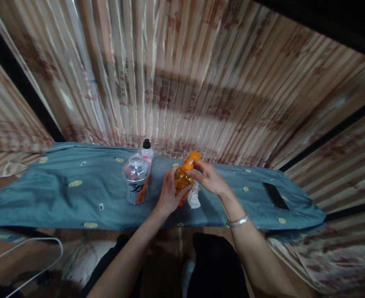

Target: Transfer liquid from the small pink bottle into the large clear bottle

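Note:
An orange bottle (182, 179) with an orange cap stands just above the blue-grey cloth (77, 194) that covers a table. My left hand (169, 193) is wrapped round the bottle's body. My right hand (207, 176) pinches the orange cap (191, 160) at the top; a silver bangle is on that wrist. A crumpled white tissue (194, 198) lies on the cloth right under my hands. To the left stands a clear plastic cup with a domed lid (135, 179), and behind it a small white bottle with a black cap (147, 152).
A black phone (275, 195) lies flat on the cloth at the right. Striped beige and red curtains (182, 82) hang close behind the table. A white cable (27, 256) runs across the floor at lower left. My dark-clothed legs are below the table edge.

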Motion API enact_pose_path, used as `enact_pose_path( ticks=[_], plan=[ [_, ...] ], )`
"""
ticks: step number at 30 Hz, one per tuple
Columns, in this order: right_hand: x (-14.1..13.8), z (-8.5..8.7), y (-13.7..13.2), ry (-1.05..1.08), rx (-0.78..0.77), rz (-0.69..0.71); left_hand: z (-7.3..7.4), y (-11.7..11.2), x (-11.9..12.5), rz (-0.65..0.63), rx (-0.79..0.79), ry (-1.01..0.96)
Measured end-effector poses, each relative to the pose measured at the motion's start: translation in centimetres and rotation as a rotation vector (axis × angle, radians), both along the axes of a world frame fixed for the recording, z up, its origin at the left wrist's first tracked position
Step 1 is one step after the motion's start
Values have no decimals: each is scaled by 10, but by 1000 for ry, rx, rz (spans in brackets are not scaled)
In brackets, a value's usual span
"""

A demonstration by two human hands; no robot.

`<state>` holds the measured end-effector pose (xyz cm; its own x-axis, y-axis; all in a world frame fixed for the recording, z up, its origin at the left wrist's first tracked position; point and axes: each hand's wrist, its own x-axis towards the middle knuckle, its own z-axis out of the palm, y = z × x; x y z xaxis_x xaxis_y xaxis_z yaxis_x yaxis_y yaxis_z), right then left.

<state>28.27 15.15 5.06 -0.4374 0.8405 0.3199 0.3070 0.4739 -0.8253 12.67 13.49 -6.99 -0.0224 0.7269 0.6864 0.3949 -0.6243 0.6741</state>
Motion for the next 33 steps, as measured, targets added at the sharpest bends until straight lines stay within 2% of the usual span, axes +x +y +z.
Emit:
enact_pose_path(
  ticks=[11, 20, 26, 33],
  plan=[
    [4, 9, 5, -110, 49, 70, -2, 1, -1, -2, 31, 7],
    [4, 6, 5, -152, 75, 74, 1, -1, -1, 5, 19, 38],
    [0, 2, -5, -224, 183, -52, 0, -2, -2, 4, 9, 51],
    [-12, -6, -14, -192, 192, -263, 1, -3, -1, 4, 14, 65]
  ],
)
